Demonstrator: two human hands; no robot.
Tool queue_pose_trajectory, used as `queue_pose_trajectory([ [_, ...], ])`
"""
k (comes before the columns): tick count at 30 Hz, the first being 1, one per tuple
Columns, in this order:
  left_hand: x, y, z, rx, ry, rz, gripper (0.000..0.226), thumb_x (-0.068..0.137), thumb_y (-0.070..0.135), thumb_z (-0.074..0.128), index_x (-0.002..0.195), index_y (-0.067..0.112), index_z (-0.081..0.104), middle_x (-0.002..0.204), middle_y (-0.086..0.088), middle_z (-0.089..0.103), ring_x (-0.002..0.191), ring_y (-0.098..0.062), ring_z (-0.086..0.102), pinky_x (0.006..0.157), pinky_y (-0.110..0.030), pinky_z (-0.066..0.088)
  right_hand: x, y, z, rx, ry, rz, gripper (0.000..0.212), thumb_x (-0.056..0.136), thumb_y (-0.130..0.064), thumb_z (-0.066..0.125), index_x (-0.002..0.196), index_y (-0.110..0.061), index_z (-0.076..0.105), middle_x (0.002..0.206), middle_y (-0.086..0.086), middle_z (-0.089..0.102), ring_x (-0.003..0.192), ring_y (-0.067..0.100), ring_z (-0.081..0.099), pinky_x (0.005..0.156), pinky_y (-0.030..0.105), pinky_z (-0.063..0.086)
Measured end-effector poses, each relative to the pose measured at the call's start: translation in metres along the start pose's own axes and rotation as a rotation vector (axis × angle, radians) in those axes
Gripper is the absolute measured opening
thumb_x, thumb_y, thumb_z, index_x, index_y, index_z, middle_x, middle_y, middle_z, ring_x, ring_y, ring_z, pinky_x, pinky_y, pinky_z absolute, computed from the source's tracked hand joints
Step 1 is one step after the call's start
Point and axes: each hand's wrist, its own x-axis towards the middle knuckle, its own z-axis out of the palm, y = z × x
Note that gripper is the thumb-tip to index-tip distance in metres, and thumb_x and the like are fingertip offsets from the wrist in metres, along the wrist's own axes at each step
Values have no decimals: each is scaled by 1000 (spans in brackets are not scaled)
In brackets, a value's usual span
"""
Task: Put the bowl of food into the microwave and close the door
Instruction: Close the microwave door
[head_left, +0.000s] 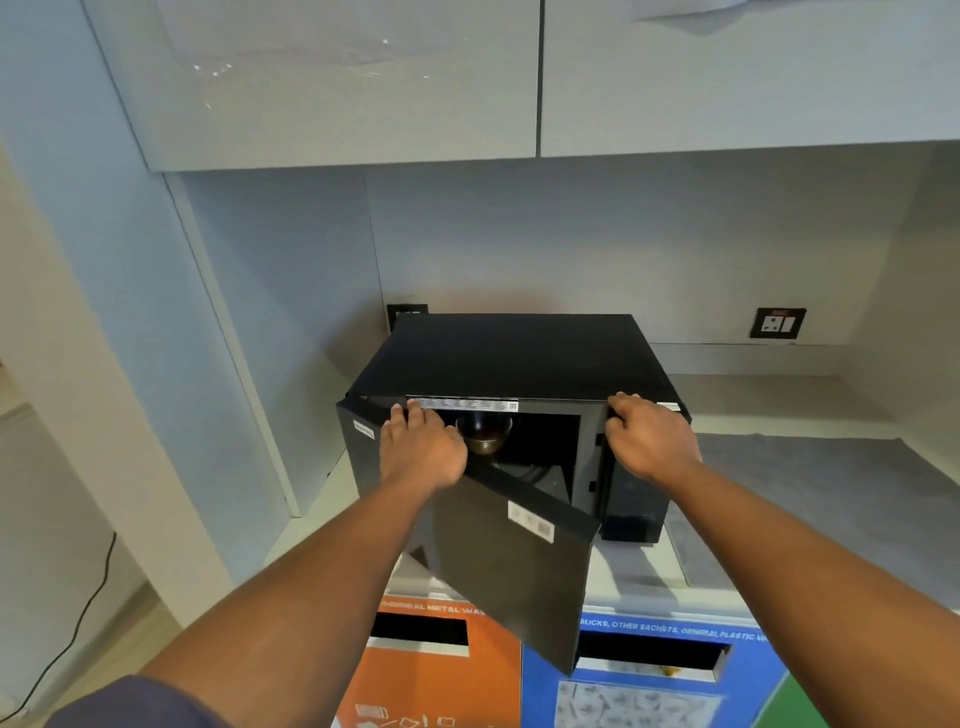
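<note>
Nearest the camera, two bare forearms reach forward over the orange bin (436, 670) and the blue bin (649, 675) that stand in front of the worktop (779, 467). The left hand (421, 449) lies on the top edge of the door (514, 566), near its hinge side at the left; its grip is loose, fingers curled over the edge rather than clenched. The right hand (649, 436) rests on the microwave (514, 358) at the top right corner of the opening, fingers hooked over the frame; this reads as bracing the case so it does not slide when the door swings. The bowl (484, 434) already sits inside the cavity, left of centre, well behind the frame line and apart from both hands. Its contents cannot be made out.

The door stands partly open, its free edge jutting toward the near side over the bins. The swing path looks unobstructed. Judgement: placement is done, closing remains. The chief hazard is the right fingers, which lie on the latch side where the door will meet the frame.
</note>
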Motion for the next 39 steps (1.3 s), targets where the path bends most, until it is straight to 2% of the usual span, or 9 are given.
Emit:
queue_pose_trajectory([
  [5, 14, 11, 11, 63, -38, 248, 63, 108, 48, 13, 163, 19, 23, 173, -5, 14, 159, -31, 3, 126, -47, 6, 1, 6, 0, 84, -36, -18, 50, 99, -31, 41, 147, -20, 50, 160, 3, 43, 149, 24, 36, 113, 44, 35],
  [8, 22, 13, 11, 77, -91, 379, 64, 106, 57, 9, 164, 29, 18, 173, 4, 14, 159, -26, 2, 127, -46, 5, 2, 9, 1, 107, -47, -12, 52, 103, -42, 37, 149, -22, 48, 161, 2, 41, 150, 23, 32, 116, 45, 30],
  [10, 25, 16, 11, 84, -110, 455, 65, 104, 61, 8, 163, 34, 15, 172, 7, 15, 159, -21, 2, 126, -44, 6, 3, 9, 0, 119, -55, 9, 61, 101, -56, 29, 150, -24, 46, 161, 1, 41, 150, 23, 32, 117, 48, 28],
  [13, 24, 24, 13, 84, -113, 571, 67, 101, 66, 9, 162, 39, 11, 171, 10, 16, 159, -17, 4, 125, -43, 9, 4, 5, -3, 121, -64, 18, 86, 87, -77, 15, 150, -28, 46, 160, -1, 42, 149, 26, 34, 116, 53, 29],
  [15, 20, 36, 17, 115, -91, 656, 68, 100, 68, 11, 162, 40, 10, 171, 9, 16, 159, -17, 6, 124, -42, 11, 5, 4, -3, 86, -71, 6, 94, 81, -83, 11, 151, -30, 45, 161, -3, 41, 148, 27, 34, 115, 54, 28],
  [22, 26, 69, 35, 126, -4, 733, 61, 107, 57, 22, 163, 34, 18, 171, 7, 20, 159, -20, 9, 124, -44, 15, 9, 20, 2, 19, -61, -72, 60, 101, -60, 34, 153, -31, 41, 162, -7, 38, 149, 21, 31, 114, 49, 25],
  [29, 43, 78, 44, 142, 45, 692, 62, 107, 55, 20, 163, 28, 17, 172, 3, 15, 159, -22, 8, 126, -43, 15, -3, 24, 21, -33, 6, -161, 59, 105, -52, 27, 159, -28, 26, 167, -7, 27, 155, 18, 15, 120, 47, 14],
  [34, 50, 80, 45, 143, 68, 697, 62, 108, 54, 21, 163, 27, 16, 172, 3, 16, 159, -21, 9, 125, -43, 16, -4, 23, 29, -118, 124, -173, 53, 106, -43, 35, 156, -26, 34, 162, -3, 39, 152, 21, 28, 118, 46, 24],
  [39, 51, 80, 45, 142, 82, 702, 60, 109, 52, 22, 163, 27, 18, 172, 4, 18, 159, -22, 11, 127, -44, 19, -2, 19, 35, -121, 162, -143, 49, 106, -35, 41, 153, -23, 41, 157, 0, 47, 149, 24, 35, 116, 48, 27],
])
